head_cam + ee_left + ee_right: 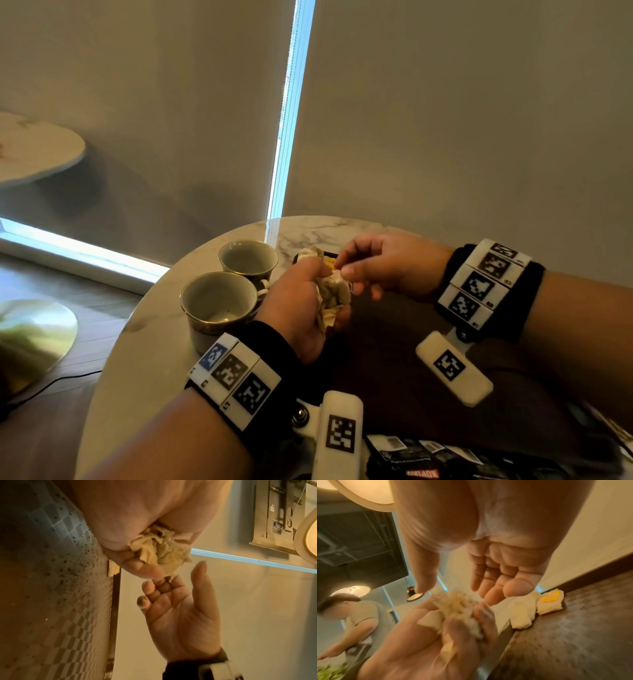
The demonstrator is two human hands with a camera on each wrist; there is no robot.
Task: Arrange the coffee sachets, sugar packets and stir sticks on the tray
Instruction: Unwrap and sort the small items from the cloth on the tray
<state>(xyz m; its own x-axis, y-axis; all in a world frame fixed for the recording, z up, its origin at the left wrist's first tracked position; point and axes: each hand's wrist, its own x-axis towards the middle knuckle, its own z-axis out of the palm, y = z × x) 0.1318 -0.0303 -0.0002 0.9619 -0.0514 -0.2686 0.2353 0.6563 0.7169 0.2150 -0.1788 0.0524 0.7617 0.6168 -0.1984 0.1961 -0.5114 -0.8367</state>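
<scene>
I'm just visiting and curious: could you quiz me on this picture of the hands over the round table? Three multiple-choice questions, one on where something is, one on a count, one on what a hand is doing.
1. Where do the cups stand?
A. left of the hands, on the marble table
B. on the dark tray
C. on the floor

2. How many cups are there?
A. one
B. two
C. four

3. What is the left hand doing?
A. lying flat on the table
B. lifting a cup
C. gripping a bunch of pale packets

Answers: 1 A, both stand on the marble beside the tray. 2 B, a near one and a far one. 3 C, its fingers curl round the bunch while the right hand reaches toward it with loose fingers.
</scene>
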